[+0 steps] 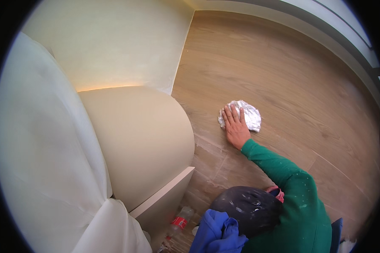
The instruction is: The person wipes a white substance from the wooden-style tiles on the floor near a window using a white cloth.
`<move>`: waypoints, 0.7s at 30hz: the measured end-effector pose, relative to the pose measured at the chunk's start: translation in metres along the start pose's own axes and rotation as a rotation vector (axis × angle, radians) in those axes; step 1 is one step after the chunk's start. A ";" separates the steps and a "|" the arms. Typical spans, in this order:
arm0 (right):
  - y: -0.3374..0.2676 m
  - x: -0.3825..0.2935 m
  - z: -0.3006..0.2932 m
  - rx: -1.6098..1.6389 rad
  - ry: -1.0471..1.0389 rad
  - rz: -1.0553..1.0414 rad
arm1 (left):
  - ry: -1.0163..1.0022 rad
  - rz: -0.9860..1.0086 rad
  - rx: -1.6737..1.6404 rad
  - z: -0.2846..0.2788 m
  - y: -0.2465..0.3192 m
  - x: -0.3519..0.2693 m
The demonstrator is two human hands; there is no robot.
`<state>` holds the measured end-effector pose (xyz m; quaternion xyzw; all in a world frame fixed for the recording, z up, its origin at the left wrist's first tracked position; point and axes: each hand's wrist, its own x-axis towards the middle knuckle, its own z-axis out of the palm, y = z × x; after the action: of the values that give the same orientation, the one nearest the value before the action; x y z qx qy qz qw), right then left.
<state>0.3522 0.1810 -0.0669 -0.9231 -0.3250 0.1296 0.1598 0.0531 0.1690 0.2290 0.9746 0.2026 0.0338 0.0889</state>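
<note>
My right hand (236, 128), at the end of a green sleeve with pale specks, lies palm down on a crumpled white cloth (251, 117). Its fingers are spread over the cloth and hold it against the wood-look floor (281, 79). The cloth bunches out to the right of the fingers; the thumb is hidden. My left hand is out of view. Below the arm a dark, stained trouser knee (245, 208) shows, with a blue cloth (218, 232) in front of it.
A curved beige panel (139, 139) and an upright board edge (164, 189) stand at left, beside white sheeting (47, 142). A plastic bottle with a red label (179, 222) lies near the board. Whitish smears (209, 151) mark the floor. A pale wall (123, 47) rises behind.
</note>
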 end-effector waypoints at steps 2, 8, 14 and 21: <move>-0.040 0.071 0.025 -0.051 0.065 -0.080 | -0.004 -0.003 0.009 -0.003 0.001 0.001; -0.085 0.158 0.051 0.021 0.133 -0.102 | -0.009 -0.016 0.017 -0.009 0.007 0.004; 0.030 -0.046 -0.012 0.091 0.027 0.042 | 0.012 -0.010 -0.002 -0.009 0.007 0.013; -0.002 -0.003 0.001 -0.105 -0.018 -0.010 | 0.060 0.001 0.075 -0.034 -0.024 0.031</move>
<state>0.3485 0.1805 -0.0672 -0.9274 -0.3372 0.1198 0.1091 0.0689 0.2084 0.2586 0.9759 0.2057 0.0557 0.0462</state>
